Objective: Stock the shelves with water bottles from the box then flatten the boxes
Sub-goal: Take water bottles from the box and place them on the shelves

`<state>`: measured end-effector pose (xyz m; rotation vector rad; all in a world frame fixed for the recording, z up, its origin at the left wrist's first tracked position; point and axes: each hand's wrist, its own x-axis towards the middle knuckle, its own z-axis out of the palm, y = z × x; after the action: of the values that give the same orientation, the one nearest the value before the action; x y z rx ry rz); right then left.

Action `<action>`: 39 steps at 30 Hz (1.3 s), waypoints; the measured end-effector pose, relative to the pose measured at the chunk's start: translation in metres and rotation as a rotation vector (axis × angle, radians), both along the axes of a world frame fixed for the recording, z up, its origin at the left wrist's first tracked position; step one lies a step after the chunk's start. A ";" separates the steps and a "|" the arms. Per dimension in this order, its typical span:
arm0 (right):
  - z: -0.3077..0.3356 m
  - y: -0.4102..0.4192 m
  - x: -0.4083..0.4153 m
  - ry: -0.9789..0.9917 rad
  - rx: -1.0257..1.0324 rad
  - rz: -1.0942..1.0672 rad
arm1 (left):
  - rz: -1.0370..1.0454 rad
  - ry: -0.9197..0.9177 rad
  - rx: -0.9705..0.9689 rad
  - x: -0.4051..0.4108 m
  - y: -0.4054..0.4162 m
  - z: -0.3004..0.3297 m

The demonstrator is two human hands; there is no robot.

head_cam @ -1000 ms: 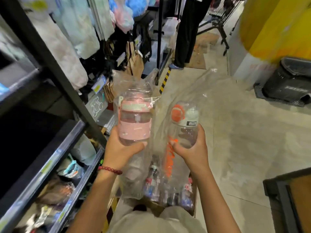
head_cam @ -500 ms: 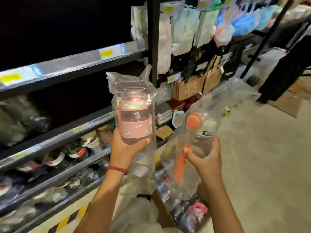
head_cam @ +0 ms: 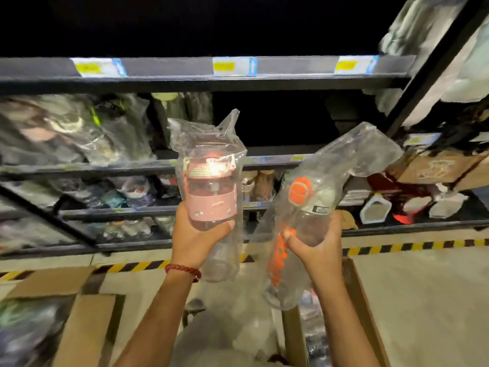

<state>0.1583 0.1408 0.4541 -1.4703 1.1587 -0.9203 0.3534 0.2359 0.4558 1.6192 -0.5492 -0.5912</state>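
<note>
While left hand (head_cam: 197,235) grips pink bottle (head_cam: 211,197) upright, right hand (head_cam: 315,243) grips orange bottle (head_cam: 299,223) tilted right; dark shelf (head_cam: 277,152) gap directly ahead, between both.

Bottles (head_cam: 211,200) in glossy clear plastic bags; matt cardboard box (head_cam: 362,300); metal shelves (head_cam: 185,80).

The person has turned from the aisle to face the dark metal shelves (head_cam: 201,82) squarely, both bagged bottles raised toward them.
</note>
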 end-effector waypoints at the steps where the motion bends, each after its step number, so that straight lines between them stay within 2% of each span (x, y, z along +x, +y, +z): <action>1: 0.000 0.000 0.017 -0.003 0.001 0.021 | 0.002 0.004 -0.001 0.016 0.003 -0.002; 11: 0.000 0.002 0.189 -0.048 0.003 0.016 | 0.110 0.042 -0.090 0.168 0.012 -0.007; 14: -0.007 -0.007 0.222 -0.075 0.020 0.011 | 0.179 -0.022 -0.046 0.192 0.000 -0.010; 17: -0.017 -0.024 0.248 -0.086 0.060 0.032 | 0.150 -0.071 0.026 0.214 -0.015 -0.024; 23: -0.046 -0.068 0.272 -0.033 0.071 0.092 | 0.119 -0.057 0.090 0.245 -0.055 -0.070; 27: -0.068 -0.102 0.277 0.020 0.045 0.147 | 0.142 -0.098 0.056 0.250 -0.082 -0.085; 31: -0.086 -0.133 0.281 0.044 0.003 0.192 | 0.050 -0.090 0.001 0.249 -0.107 -0.089; 36: -0.082 -0.158 0.284 -0.087 -0.016 0.228 | 0.087 -0.135 -0.087 0.244 -0.125 -0.091; 39: -0.075 -0.168 0.283 -0.183 -0.016 0.241 | 0.110 -0.076 -0.151 0.240 -0.134 -0.088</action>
<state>0.4415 -0.0272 0.3788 -1.4682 0.8228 -0.8766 0.5937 0.1017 0.3680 1.5228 -0.5439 -0.3988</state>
